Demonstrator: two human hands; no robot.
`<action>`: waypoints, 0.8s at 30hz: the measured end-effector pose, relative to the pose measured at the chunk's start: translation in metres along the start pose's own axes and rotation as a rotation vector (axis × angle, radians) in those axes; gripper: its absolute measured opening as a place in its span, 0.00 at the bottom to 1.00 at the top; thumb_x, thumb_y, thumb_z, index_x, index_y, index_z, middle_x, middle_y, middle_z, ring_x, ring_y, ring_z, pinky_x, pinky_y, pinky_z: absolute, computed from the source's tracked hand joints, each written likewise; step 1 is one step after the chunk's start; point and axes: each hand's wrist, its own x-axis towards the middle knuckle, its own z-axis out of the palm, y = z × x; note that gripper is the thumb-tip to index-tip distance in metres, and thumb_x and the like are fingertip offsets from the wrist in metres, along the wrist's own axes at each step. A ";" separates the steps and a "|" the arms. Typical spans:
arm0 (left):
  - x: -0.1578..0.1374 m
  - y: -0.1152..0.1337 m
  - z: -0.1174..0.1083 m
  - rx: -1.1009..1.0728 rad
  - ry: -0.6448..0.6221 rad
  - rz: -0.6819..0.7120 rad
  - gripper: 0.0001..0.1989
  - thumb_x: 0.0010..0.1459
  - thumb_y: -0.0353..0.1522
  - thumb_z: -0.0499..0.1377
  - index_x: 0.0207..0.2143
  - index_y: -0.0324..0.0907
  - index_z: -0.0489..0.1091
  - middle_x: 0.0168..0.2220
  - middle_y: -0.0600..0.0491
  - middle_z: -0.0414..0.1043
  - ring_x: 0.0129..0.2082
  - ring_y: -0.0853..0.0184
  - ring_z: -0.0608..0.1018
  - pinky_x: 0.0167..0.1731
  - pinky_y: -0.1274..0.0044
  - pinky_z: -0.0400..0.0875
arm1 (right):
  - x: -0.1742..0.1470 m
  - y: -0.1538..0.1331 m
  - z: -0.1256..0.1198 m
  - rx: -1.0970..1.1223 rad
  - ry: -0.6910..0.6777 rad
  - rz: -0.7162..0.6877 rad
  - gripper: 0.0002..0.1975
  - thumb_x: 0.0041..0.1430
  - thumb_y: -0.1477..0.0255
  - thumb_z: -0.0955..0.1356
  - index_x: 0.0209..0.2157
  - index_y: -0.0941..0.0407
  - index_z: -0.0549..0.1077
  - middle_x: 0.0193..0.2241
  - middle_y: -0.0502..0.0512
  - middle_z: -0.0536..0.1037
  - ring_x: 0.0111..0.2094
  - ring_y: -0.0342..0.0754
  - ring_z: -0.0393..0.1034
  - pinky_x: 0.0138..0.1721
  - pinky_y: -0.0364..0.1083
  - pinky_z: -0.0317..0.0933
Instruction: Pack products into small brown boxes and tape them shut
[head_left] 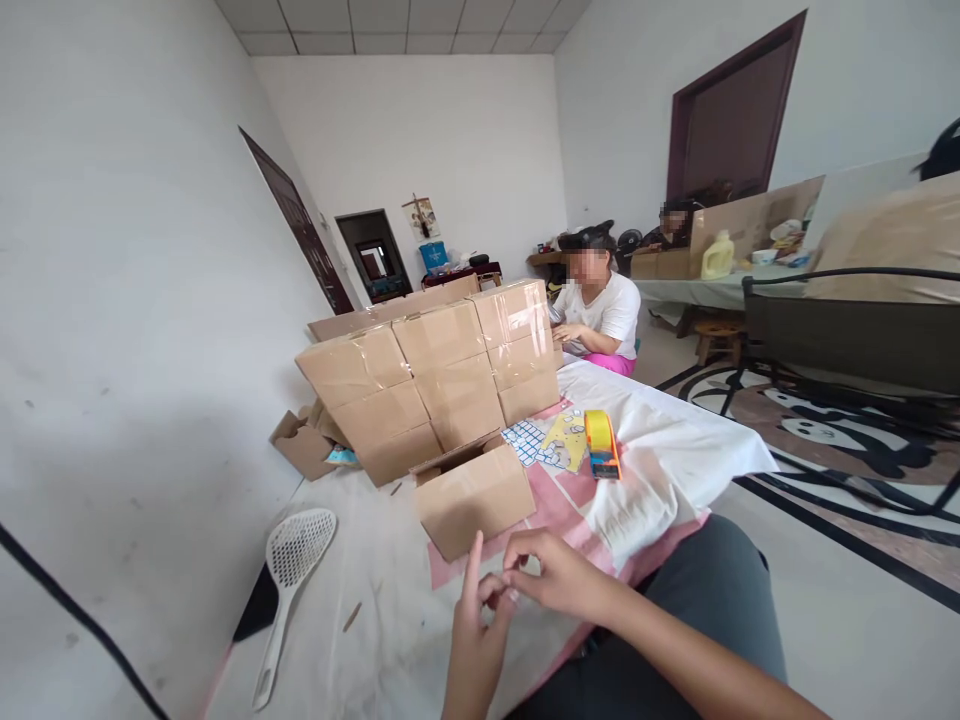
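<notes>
My left hand (pixel 478 625) is raised over the near side of the table, its index finger pointing up and the thumb and other fingers curled in. My right hand (pixel 559 575) meets it from the right, thumb and index finger pinched against the left fingertips. Whatever lies between them, if anything, is too small to make out. Just beyond both hands lies a small cardboard box (pixel 476 505) with its upper side open. Farther right stands a tape dispenser (pixel 602 445) with a yellow roll and orange-blue body.
Behind the small box rises a wall of stacked, taped cardboard boxes (pixel 450 385). A white slotted scoop (pixel 296 560) lies at left, and an open carton (pixel 304 440) sits by the wall. Across the table sits a person (pixel 611 310); white sheeting (pixel 660 470) covers its right side.
</notes>
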 end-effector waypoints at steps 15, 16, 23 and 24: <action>0.121 0.053 -0.076 0.848 0.394 0.346 0.29 0.63 0.37 0.55 0.66 0.46 0.61 0.67 0.44 0.63 0.69 0.54 0.60 0.66 0.57 0.55 | 0.082 -0.056 -0.081 0.213 -0.116 -0.076 0.09 0.62 0.65 0.72 0.36 0.56 0.75 0.31 0.51 0.75 0.33 0.45 0.71 0.38 0.45 0.64; 0.132 0.058 -0.078 0.959 0.319 0.350 0.31 0.63 0.36 0.56 0.67 0.46 0.58 0.68 0.45 0.62 0.70 0.54 0.59 0.67 0.55 0.53 | 0.090 -0.053 -0.080 0.232 -0.123 -0.062 0.09 0.61 0.66 0.72 0.36 0.56 0.74 0.31 0.51 0.75 0.33 0.45 0.71 0.37 0.45 0.64; 0.134 0.034 -0.074 1.058 0.061 0.255 0.21 0.70 0.38 0.45 0.59 0.48 0.69 0.64 0.51 0.69 0.67 0.59 0.66 0.68 0.51 0.48 | 0.135 -0.017 -0.083 0.259 -0.223 0.043 0.34 0.54 0.72 0.74 0.61 0.52 0.63 0.28 0.45 0.77 0.29 0.43 0.71 0.33 0.43 0.64; 0.130 0.030 -0.073 1.047 0.057 0.250 0.21 0.70 0.40 0.46 0.60 0.48 0.67 0.66 0.51 0.66 0.69 0.59 0.63 0.68 0.51 0.48 | 0.141 -0.010 -0.082 0.239 -0.254 0.057 0.40 0.53 0.74 0.74 0.65 0.51 0.57 0.28 0.44 0.78 0.29 0.43 0.71 0.33 0.42 0.64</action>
